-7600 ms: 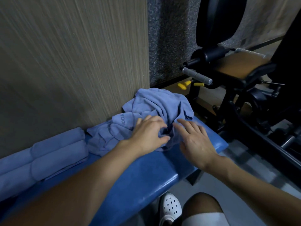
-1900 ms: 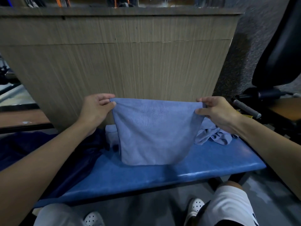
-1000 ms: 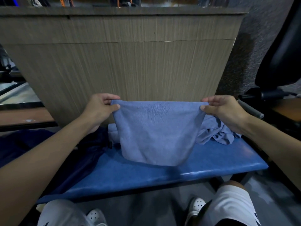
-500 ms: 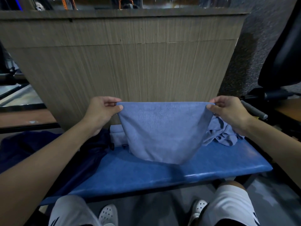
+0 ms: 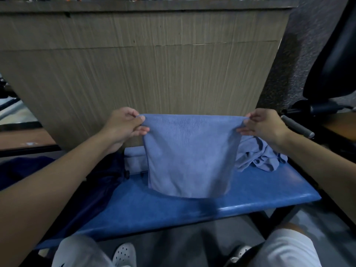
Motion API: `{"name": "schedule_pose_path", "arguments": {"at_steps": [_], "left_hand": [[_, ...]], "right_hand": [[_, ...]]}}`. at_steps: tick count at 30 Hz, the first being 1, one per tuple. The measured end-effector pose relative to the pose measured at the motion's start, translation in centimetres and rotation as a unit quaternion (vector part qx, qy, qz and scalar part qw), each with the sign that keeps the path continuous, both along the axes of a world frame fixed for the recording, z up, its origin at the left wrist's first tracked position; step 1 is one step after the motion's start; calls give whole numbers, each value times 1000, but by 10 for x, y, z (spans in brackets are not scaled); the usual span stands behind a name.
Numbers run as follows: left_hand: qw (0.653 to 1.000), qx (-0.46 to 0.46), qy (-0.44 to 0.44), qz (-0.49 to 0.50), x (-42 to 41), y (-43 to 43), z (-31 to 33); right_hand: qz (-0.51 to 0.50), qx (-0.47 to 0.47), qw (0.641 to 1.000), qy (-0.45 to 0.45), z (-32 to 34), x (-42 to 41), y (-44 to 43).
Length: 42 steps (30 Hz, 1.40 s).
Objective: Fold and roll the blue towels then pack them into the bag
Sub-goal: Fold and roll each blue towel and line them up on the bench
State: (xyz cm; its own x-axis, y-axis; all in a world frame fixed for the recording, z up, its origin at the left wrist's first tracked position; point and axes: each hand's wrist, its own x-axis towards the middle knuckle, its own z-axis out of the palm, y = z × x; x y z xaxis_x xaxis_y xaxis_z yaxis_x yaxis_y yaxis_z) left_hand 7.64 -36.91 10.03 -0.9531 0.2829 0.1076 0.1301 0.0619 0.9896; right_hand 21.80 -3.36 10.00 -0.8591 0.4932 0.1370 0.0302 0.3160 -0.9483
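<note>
A light blue towel, folded over, hangs between my hands above the blue padded bench. My left hand pinches its upper left corner and my right hand pinches its upper right corner. The towel's lower edge touches the bench top. A crumpled pile of blue towels lies on the bench behind and to the right. Rolled blue towels show partly behind the hanging towel on the left. A dark navy bag lies on the bench under my left forearm.
A wood-grain panel rises directly behind the bench. Black gym equipment with a grey-handled bar stands to the right. My knees in white shorts and white clogs are below the bench's front edge.
Earlier both hands were on the crumpled pile. Since then I hold one towel stretched by its top corners; over the last second it has stayed taut, its lower edge settling on the bench.
</note>
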Motion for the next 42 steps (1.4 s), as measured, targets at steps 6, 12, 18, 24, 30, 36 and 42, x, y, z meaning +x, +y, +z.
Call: {"name": "schedule_pose_path", "arguments": {"at_steps": [6,12,18,24,30,36,42], "left_hand": [[990,46,130,27,-1,7,14],[996,-45,51,-62,33,-16,-24],[972,-176,-74,-134,61,-37,-120],[934,-238,-166,-207,67,-48,-162],[863,-412,-120,-266,46,-36,-168],[901,-381,27,-204,18,-14,-221],[845,-482,140,-187,3,8,-252]], "right_hand": [[-39,14,994,97,4,-9,3],[-32,27,999,9,-28,23,-6],[73,46,973,-214,-119,62,-16],[128,96,942,-295,-166,78,-18],[193,124,912,-339,-169,66,-12],[149,152,943,-258,-204,25,-22],[178,240,920,-251,-235,-5,-22]]}}
